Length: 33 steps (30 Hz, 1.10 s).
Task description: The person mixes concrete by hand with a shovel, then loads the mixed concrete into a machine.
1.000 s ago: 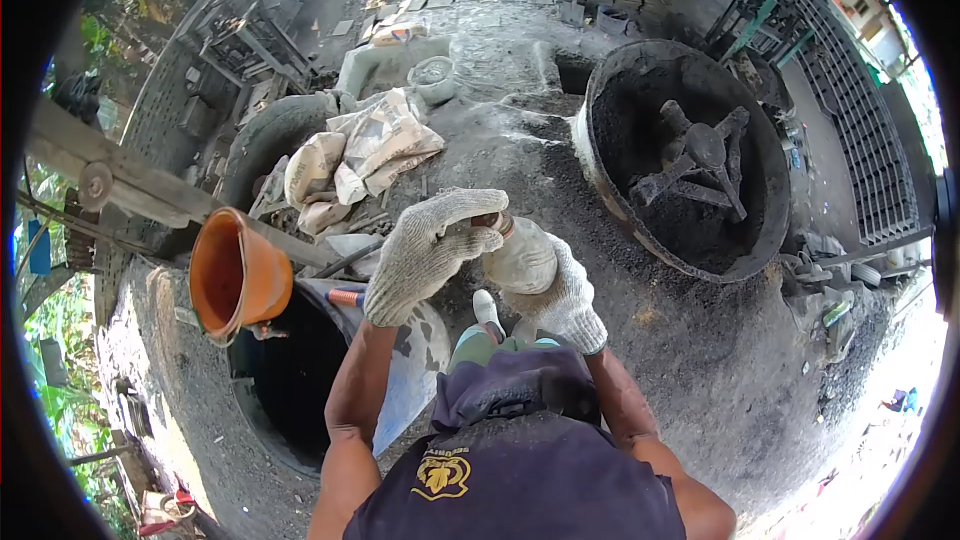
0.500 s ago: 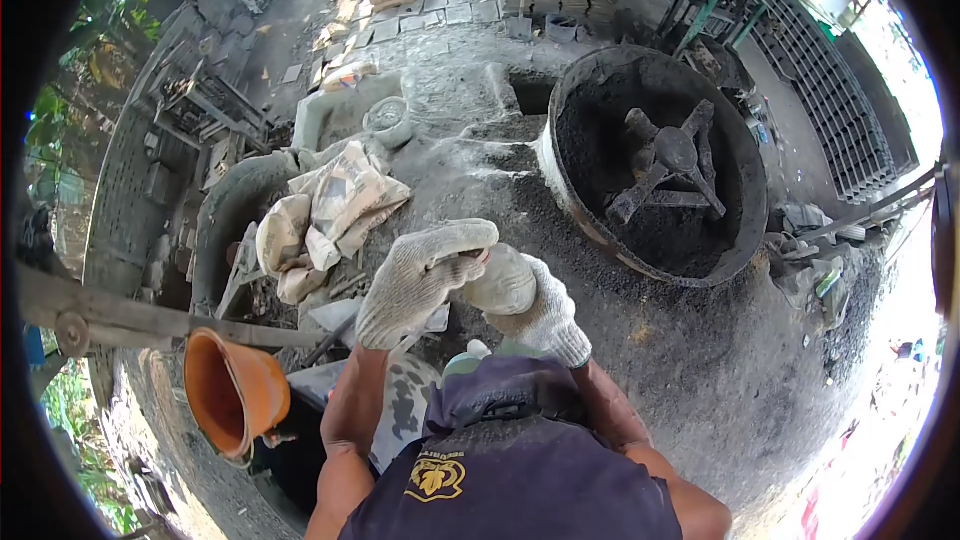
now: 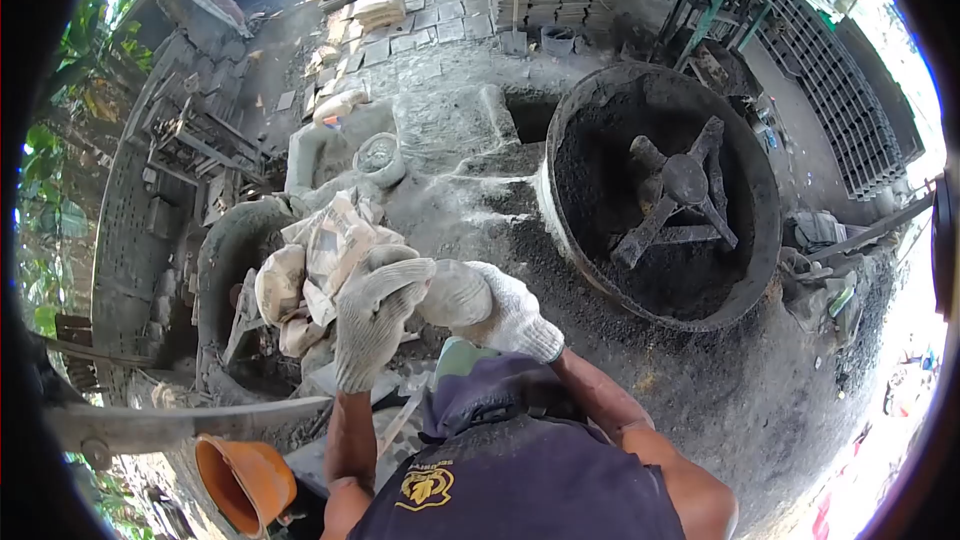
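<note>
Dusty bottle (image 3: 455, 294) held out in front, long axis roughly nine to three o'clock.
The right hand (image 3: 515, 315), at three o'clock, is wrapped around the body; the left hand (image 3: 382, 305) curls at the nine o'clock end, its hold impossible to tell. At two o'clock, a round mixing pan (image 3: 553, 215) contains dark granular material (image 3: 680, 285) beneath a spoked hub (image 3: 685, 180); near eight, the tilted orange bucket (image 3: 265, 475) hides any contents.
</note>
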Each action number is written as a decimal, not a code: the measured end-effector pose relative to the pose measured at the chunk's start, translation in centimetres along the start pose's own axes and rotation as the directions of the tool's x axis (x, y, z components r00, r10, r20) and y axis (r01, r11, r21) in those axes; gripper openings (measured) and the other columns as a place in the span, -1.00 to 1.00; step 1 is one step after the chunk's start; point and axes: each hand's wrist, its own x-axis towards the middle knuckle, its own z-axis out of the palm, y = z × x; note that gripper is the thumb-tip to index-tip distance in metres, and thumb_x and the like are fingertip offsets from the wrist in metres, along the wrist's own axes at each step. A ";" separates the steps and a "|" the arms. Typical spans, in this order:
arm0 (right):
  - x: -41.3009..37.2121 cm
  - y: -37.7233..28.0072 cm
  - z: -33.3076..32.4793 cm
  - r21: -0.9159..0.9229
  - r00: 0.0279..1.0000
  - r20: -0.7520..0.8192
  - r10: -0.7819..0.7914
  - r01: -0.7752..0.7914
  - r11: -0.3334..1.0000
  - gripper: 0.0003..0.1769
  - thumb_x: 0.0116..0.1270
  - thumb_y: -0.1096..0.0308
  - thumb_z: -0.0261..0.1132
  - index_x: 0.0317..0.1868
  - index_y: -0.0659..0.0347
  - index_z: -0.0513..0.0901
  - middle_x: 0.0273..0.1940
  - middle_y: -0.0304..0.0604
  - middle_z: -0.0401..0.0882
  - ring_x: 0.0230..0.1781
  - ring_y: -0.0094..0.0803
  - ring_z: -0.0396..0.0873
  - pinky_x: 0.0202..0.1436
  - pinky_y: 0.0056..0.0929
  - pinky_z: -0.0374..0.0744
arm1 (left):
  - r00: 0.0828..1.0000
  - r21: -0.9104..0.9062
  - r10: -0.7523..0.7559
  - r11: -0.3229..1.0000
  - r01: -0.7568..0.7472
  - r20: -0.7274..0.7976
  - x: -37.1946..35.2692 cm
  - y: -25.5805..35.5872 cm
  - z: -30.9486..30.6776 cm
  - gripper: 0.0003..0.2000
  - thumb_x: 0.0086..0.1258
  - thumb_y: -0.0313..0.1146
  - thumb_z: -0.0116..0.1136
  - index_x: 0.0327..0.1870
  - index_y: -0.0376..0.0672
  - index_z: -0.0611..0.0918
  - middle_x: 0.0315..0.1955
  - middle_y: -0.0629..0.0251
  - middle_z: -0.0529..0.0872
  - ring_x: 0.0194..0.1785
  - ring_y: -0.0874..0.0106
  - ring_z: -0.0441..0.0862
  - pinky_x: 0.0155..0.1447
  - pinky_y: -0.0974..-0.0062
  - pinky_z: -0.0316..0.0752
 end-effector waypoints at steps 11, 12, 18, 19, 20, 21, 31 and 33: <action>14.9 7.6 -0.6 0.466 0.991 -0.105 0.079 -0.021 0.884 -0.02 -0.06 0.25 0.77 0.39 0.21 0.49 0.21 -0.09 0.66 0.18 -0.33 0.68 0.22 -0.23 0.71 | 0.968 -0.006 0.245 0.969 -0.246 0.057 16.3 -11.8 0.6 -0.82 0.38 -0.47 0.34 -0.04 -0.17 0.81 -0.10 0.20 0.78 0.02 0.23 0.74 0.11 0.32 0.64; 17.0 11.5 0.6 0.707 0.963 -0.096 0.253 -0.113 0.698 -0.01 -0.09 0.29 0.78 0.38 0.21 0.49 0.18 -0.09 0.69 0.14 -0.34 0.71 0.21 -0.26 0.72 | 0.950 0.026 0.295 0.954 -0.299 0.103 18.4 -12.9 0.6 -0.83 0.36 -0.45 0.34 -0.06 -0.15 0.82 -0.12 0.20 0.78 0.01 0.22 0.74 0.11 0.32 0.64; 26.0 8.6 -5.6 0.876 0.925 -0.115 0.362 -0.077 0.476 -0.09 0.06 0.41 0.67 0.43 0.26 0.43 0.24 -0.06 0.62 0.17 -0.27 0.66 0.24 -0.14 0.70 | 0.870 -0.105 0.447 0.894 -0.435 0.208 31.5 -16.1 1.8 -0.82 0.34 -0.48 0.26 -0.15 -0.07 0.86 -0.27 0.19 0.81 -0.09 0.25 0.75 0.05 0.29 0.66; 27.7 8.1 -6.7 0.984 0.834 0.177 0.523 -0.135 -0.117 0.03 -0.08 0.36 0.76 0.41 0.30 0.43 0.22 -0.04 0.64 0.14 -0.24 0.67 0.24 -0.13 0.69 | 0.842 -0.213 0.500 0.862 -0.460 0.201 33.4 -16.5 1.8 -0.81 0.32 -0.49 0.26 -0.15 -0.08 0.86 -0.22 0.19 0.83 -0.09 0.25 0.77 0.05 0.31 0.67; 28.4 9.2 -6.5 0.871 0.873 -0.179 0.454 -0.074 0.486 0.03 -0.09 0.31 0.78 0.40 0.31 0.45 0.21 -0.03 0.66 0.14 -0.24 0.68 0.24 -0.17 0.68 | 0.851 -0.213 0.468 0.880 -0.424 0.239 34.7 -16.9 1.8 -0.80 0.32 -0.51 0.25 -0.14 -0.08 0.86 -0.19 0.20 0.84 -0.07 0.25 0.78 0.07 0.32 0.67; 29.1 10.3 -6.9 0.537 0.916 -0.327 0.232 -0.022 0.843 0.02 -0.12 0.26 0.80 0.36 0.33 0.49 0.18 -0.03 0.69 0.13 -0.25 0.70 0.22 -0.22 0.67 | 0.857 -0.214 0.436 0.897 -0.387 0.275 36.0 -17.4 1.9 -0.78 0.31 -0.52 0.24 -0.13 -0.08 0.86 -0.16 0.20 0.85 -0.06 0.25 0.79 0.09 0.33 0.67; 38.5 16.0 -9.4 -0.021 0.848 -0.524 0.075 -0.101 0.995 -0.05 -0.20 0.18 0.83 0.21 0.37 0.60 0.06 -0.05 0.76 0.01 -0.30 0.75 0.14 -0.23 0.71 | 0.733 -0.352 0.424 0.898 -0.263 0.532 48.8 -22.3 4.4 -0.78 0.40 -0.49 0.26 -0.01 -0.16 0.84 -0.05 0.23 0.85 0.04 0.31 0.78 0.21 0.42 0.62; 40.9 15.9 -10.0 0.020 0.838 -0.538 0.085 -0.088 0.996 -0.07 -0.21 0.18 0.84 0.19 0.37 0.61 0.05 -0.04 0.76 0.00 -0.31 0.75 0.13 -0.23 0.72 | 0.715 -0.350 0.454 0.886 -0.303 0.531 51.5 -23.7 4.7 -0.78 0.39 -0.46 0.30 0.00 -0.13 0.84 -0.06 0.25 0.85 0.05 0.33 0.78 0.21 0.41 0.62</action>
